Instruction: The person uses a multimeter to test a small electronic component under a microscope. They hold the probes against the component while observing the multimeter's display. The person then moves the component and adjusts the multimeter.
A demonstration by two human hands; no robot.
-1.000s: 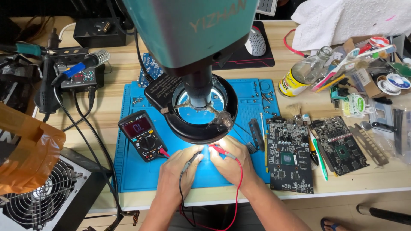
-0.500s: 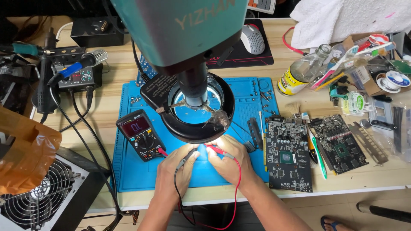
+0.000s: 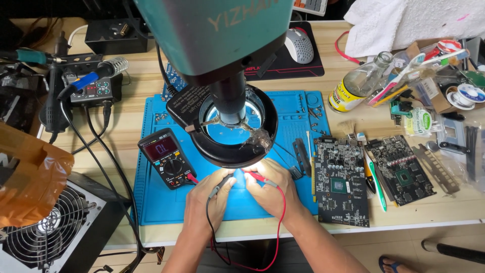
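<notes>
The left hand (image 3: pixel 204 199) gripped a black multimeter probe (image 3: pixel 221 184), and the right hand (image 3: pixel 270 187) pinched a red probe (image 3: pixel 260 177). Both tips met under the black ring light (image 3: pixel 230 134) of the teal microscope (image 3: pixel 217 35), over the blue work mat (image 3: pixel 151 202); what they touched was hidden. The multimeter (image 3: pixel 166 157) lay just left of the hands on the mat. Two graphics card boards (image 3: pixel 341 182) sat to the right.
</notes>
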